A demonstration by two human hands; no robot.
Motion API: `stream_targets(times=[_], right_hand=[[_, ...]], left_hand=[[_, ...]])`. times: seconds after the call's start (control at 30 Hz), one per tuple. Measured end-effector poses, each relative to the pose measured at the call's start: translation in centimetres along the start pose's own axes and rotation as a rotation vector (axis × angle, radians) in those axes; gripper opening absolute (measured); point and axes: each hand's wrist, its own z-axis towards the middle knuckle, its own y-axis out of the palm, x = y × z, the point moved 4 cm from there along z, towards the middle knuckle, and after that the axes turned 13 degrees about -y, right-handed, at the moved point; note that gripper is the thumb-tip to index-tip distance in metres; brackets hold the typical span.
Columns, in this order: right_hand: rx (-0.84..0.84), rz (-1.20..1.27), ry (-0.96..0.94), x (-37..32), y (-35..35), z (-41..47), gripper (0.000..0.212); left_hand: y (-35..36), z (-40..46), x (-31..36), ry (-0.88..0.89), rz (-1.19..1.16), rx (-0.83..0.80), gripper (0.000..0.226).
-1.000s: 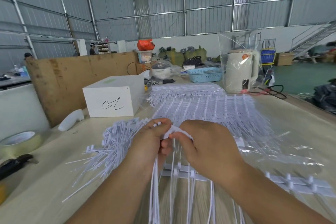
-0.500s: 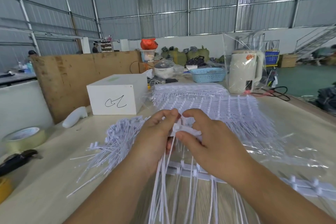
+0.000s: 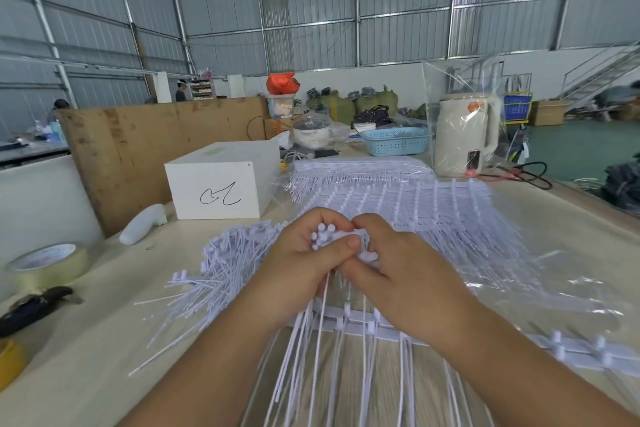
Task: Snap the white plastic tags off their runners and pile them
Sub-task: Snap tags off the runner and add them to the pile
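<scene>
Left hand is curled around a bundle of white tags, heads poking out between thumb and fingers, stems trailing down toward the camera. Right hand is curled in against it, fingertips pinching at tag heads; exact contact partly hidden. A runner with stubs is lying across the table just below the hands. Loose snapped tags are piled to the left; unprocessed sheets are stacked beyond the hands. Judgement: the snap is best done with a short twist right at the head-to-runner joint, bundle kept tight so stems aren't bent, then the handful dropped onto the left pile with heads aligned. Risk: stems tangling if too many are gathered at once. Readable writing: only a handwritten black scrawl on the white box, not legible as a word. Orange sticker on the kettle is too small to be read.
</scene>
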Motion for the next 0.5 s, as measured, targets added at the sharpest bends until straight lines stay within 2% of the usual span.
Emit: stream_targets(times=[0.17, 0.37, 0.5], right_hand=[[-0.026, -0.022, 0.051, 0.7, -0.3, -0.1, 0.035], [-0.074, -0.072, -0.019, 0.5, -0.3, 0.1, 0.039], [-0.072, -0.069, -0.029, 0.3, -0.3, 0.3, 0.036]], left_hand=[[-1.7, 0.8, -1.0, -0.042, -0.047, 0.15, 0.009], [-2.0, 0.9, -1.4, -0.101, -0.007, 0.073, 0.017], [-2.1, 0.9, -1.1, -0.109, -0.023, 0.115, 0.01]])
